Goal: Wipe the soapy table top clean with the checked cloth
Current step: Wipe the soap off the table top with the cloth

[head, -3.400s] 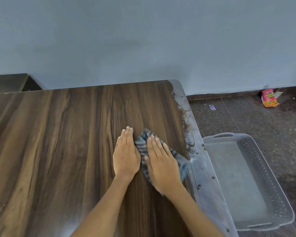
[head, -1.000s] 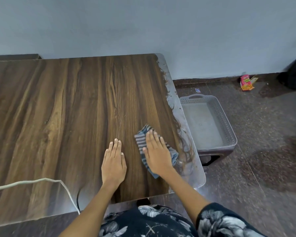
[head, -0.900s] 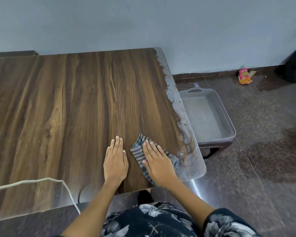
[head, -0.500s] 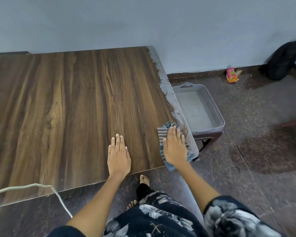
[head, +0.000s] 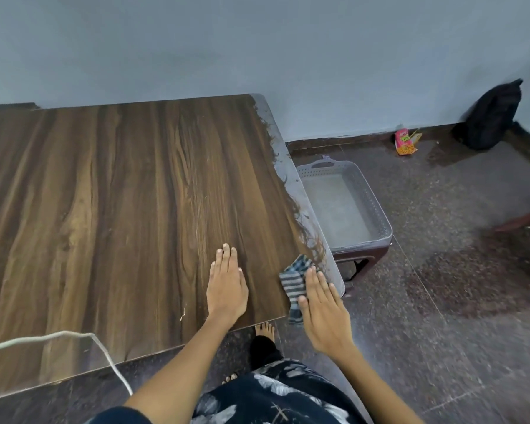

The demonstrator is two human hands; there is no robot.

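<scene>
A: Entry, head view. Position of the checked cloth (head: 294, 280)?

B: At the near right corner of the table top (head: 120, 209). Its far part lies on the wood; its near end hangs past the front edge. A pale soapy band (head: 291, 191) runs along the right edge of the table, from the far corner down to the cloth.

A: Right hand (head: 325, 307)?

B: Flat on the cloth, fingers straight and close together, pressing down. The fingertips are on the cloth near the corner; the palm and wrist extend out beyond the table edge, over the floor. No curl around the fabric.

A: Left hand (head: 227, 286)?

B: Palm down on bare wood, fingers straight and together, holding nothing. It sits just left of the cloth, apart from it, near the front edge.

A: Surroundings?

B: A grey perforated tray (head: 377, 209) rests on a dark stool (head: 361, 258) just beside the table's right edge. A white cord (head: 58, 336) crosses the near left part of the table and drops over the front edge. On the floor by the wall: a pink packet (head: 404, 142) and, further right, a dark bag (head: 490, 114). A bare foot (head: 264, 328) shows under the front edge.
</scene>
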